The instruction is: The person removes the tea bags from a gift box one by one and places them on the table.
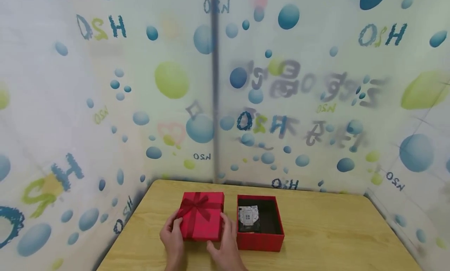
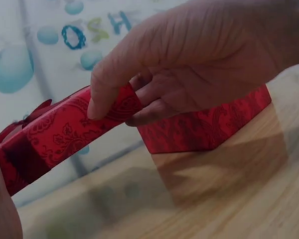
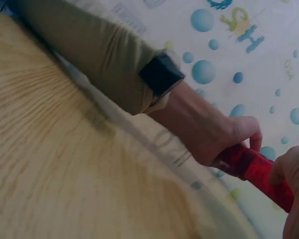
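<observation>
My left hand [image 1: 173, 236] and my right hand [image 1: 226, 243] grip opposite sides of a red gift box lid [image 1: 207, 227], which has a dark red ribbon bow on top. Patterned red sides of the lid [image 2: 72, 132] show in the left wrist view, where it is raised off the table and tilted. Just right of the right hand stands the open red box base [image 1: 260, 243], dark inside. In its left part lies a silvery sachet [image 1: 248, 217] with a printed label, over something black. The right wrist view shows the left thumb and fingers around the lid's edge.
The light wooden table [image 1: 327, 232] extends to the right of the box base. Behind it and at both sides hang pale curtains [image 1: 299, 60] printed with blue and green drops. A dark device [image 3: 162, 74] is strapped on the left wrist over a tan sleeve [image 3: 99, 50].
</observation>
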Action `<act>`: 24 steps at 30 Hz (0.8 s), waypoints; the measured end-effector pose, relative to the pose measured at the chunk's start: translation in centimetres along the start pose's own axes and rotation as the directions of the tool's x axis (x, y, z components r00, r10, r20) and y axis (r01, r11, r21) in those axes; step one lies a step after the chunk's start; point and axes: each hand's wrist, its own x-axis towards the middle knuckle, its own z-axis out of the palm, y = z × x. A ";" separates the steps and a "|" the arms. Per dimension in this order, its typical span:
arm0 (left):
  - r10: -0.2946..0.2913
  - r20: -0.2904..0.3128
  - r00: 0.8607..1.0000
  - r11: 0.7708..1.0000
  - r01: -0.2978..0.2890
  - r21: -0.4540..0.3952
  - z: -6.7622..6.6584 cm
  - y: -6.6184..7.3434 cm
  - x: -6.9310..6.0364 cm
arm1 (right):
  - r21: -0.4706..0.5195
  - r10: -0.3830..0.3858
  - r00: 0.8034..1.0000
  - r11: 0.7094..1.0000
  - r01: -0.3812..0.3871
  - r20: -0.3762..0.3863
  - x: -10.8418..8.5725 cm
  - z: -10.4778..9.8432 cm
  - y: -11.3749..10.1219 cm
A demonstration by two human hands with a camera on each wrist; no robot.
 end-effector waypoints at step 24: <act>-0.005 0.046 0.999 0.893 -0.017 0.450 -0.8 -1.9 0.2 | -0.099 0.064 0.996 0.993 -0.070 -0.065 0.0 2.3 4.6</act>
